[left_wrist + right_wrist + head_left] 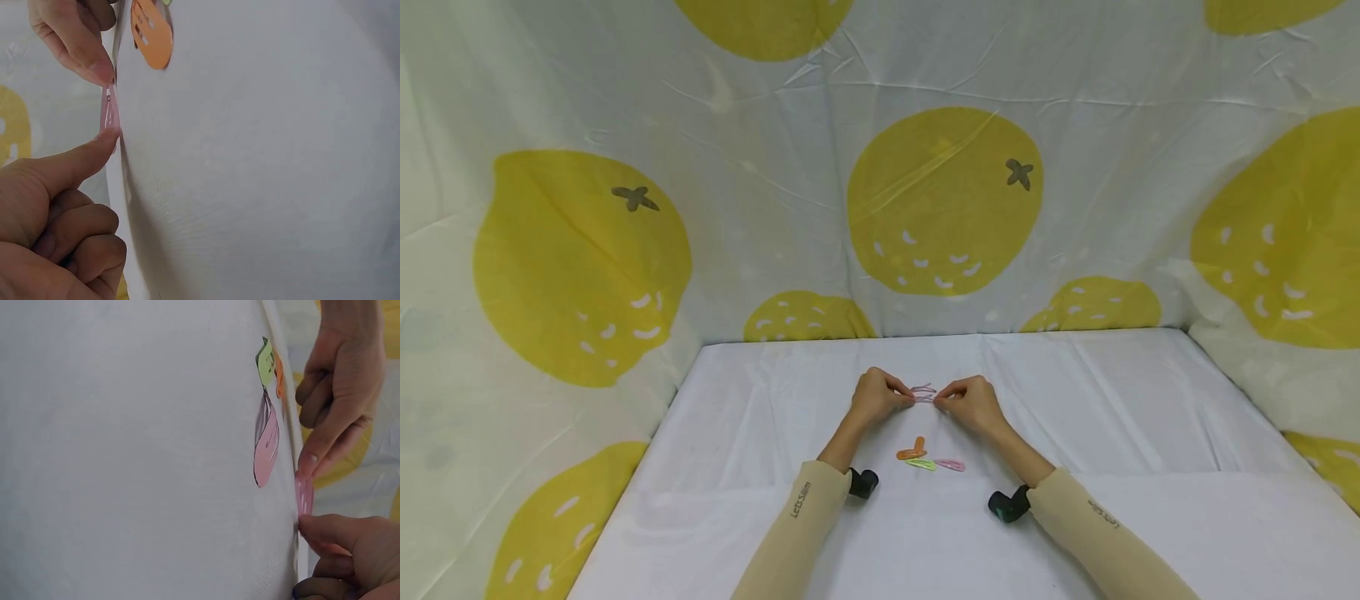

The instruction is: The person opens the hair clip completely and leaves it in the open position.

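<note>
A pink hair clip (924, 399) is stretched between both hands above the white cloth. The left hand (877, 397) pinches one end between thumb and finger, and the right hand (972, 403) pinches the other end. In the left wrist view the pink clip (109, 112) shows between the two sets of fingertips; the right wrist view shows its side (304, 495). Another pink item (922, 388) lies just behind the held clip. Closer to the body rest orange clips (912, 454), a green clip (921, 464) and a pink clip (951, 465).
White cloth (1075, 417) covers the table, and a curtain printed with yellow lemons (947, 200) hangs behind it. Black wrist cameras (862, 483) stick out inward from both beige sleeves (808, 525).
</note>
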A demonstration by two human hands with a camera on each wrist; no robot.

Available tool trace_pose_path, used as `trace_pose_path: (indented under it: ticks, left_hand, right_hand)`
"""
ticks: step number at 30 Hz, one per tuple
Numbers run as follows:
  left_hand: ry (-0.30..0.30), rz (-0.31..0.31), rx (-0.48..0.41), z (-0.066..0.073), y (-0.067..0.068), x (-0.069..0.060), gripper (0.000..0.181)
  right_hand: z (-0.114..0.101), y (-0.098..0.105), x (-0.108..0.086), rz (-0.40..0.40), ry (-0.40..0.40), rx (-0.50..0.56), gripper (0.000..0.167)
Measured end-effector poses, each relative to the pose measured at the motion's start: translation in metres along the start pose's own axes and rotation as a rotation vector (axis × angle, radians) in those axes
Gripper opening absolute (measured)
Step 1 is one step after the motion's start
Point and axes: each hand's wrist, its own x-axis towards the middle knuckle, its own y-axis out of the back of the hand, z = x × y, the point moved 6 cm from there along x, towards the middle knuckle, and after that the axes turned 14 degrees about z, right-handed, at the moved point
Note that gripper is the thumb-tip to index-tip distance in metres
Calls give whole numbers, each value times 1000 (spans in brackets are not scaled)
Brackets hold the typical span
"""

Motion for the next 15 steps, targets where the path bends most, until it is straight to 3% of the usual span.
trace_pose_path:
  ticks: [9, 15]
  left_hand:
    - [45, 27, 0, 1, 5, -5, 8]
    - [39, 42, -53, 8, 22, -12, 8]
  right_hand:
    - [3, -1, -2, -22, -11, 8, 7]
    - [6, 9, -6, -28, -66, 24, 8]
